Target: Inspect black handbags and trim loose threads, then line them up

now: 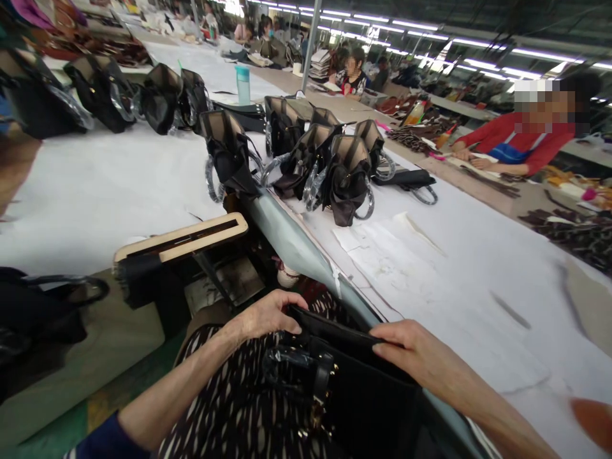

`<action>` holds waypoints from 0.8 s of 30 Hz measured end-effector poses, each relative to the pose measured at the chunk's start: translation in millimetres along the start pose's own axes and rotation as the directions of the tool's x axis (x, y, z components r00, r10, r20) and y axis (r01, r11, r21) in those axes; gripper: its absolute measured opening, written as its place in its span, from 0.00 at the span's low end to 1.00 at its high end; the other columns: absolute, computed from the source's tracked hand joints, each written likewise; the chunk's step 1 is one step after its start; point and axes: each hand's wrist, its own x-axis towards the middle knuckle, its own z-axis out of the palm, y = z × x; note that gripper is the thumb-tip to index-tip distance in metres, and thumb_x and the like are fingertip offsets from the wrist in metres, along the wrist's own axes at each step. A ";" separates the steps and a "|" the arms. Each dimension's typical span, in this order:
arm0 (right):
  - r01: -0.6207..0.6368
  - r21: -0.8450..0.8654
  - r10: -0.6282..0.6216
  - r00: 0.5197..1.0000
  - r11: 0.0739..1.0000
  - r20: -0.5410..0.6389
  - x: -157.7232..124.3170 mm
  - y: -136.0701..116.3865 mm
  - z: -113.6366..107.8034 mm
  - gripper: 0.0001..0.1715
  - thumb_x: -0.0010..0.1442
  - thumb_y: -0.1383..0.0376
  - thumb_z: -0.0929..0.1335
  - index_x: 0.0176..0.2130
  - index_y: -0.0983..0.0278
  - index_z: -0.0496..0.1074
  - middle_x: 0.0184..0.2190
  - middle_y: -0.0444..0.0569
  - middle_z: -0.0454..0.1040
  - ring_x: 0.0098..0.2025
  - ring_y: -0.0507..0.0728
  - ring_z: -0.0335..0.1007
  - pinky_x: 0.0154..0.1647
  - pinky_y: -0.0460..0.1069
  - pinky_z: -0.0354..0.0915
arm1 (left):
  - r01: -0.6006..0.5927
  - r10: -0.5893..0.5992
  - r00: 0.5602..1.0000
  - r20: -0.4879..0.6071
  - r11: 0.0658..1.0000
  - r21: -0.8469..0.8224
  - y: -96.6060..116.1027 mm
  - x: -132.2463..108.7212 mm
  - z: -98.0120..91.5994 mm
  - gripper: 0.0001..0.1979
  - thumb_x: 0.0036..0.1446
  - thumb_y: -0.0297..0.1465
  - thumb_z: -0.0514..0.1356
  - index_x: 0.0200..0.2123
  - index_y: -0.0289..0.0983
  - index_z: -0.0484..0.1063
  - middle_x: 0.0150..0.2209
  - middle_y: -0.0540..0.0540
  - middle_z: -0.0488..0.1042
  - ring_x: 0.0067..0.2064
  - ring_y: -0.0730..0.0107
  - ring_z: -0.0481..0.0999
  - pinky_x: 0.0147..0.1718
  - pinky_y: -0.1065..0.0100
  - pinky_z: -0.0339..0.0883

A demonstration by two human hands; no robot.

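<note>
A black handbag [368,395] rests on my lap, with gold-coloured metal fittings and a handle [287,364] wrapped in clear plastic. My left hand [275,312] pinches the far left end of its top edge between thumb and fingers. Farther right along the same edge, my right hand [406,344] grips the rim, thumb and fingers closed on it. The bag's mouth lies between both hands, and its inside is dark. Its lower part runs out of view at the bottom.
Several black handbags [351,182] with plastic-wrapped handles stand on the white table [454,274]. A wooden slotted frame [191,237] juts out left of my lap. A light blue bottle [243,86] stands farther back. A person in red [540,143] works across the table.
</note>
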 end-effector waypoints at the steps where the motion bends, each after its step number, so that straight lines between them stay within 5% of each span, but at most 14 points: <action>1: -0.003 -0.001 0.003 1.000 1.000 -0.003 0.0 0.7 0.0 0.11 0.54 0.64 0.60 0.23 0.63 0.65 0.18 0.40 0.59 0.22 0.50 0.54 0.22 0.43 0.51 | -0.003 0.003 1.000 0.001 1.000 -0.022 -0.4 0.1 -0.6 0.17 0.37 0.26 0.62 0.36 0.34 0.70 0.24 0.53 0.70 0.26 0.74 0.67 0.26 0.74 0.60; 10: -0.019 -0.056 0.019 1.000 0.998 -0.004 3.1 -0.6 1.0 0.13 0.55 0.62 0.61 0.26 0.63 0.71 0.21 0.43 0.69 0.23 0.52 0.61 0.24 0.44 0.56 | -0.112 0.112 0.993 -0.028 0.994 0.006 -7.4 4.0 -12.2 0.16 0.47 0.36 0.60 0.38 0.34 0.75 0.34 0.48 0.76 0.37 0.69 0.71 0.39 0.70 0.62; 24: -0.018 -0.020 0.018 1.000 1.000 -0.001 2.5 -4.0 1.8 0.15 0.55 0.61 0.61 0.25 0.64 0.71 0.20 0.42 0.68 0.23 0.51 0.61 0.22 0.43 0.56 | -0.031 0.027 0.997 -0.071 0.998 -0.060 -7.5 6.5 -6.5 0.16 0.43 0.36 0.63 0.33 0.31 0.77 0.28 0.46 0.76 0.30 0.69 0.71 0.34 0.69 0.65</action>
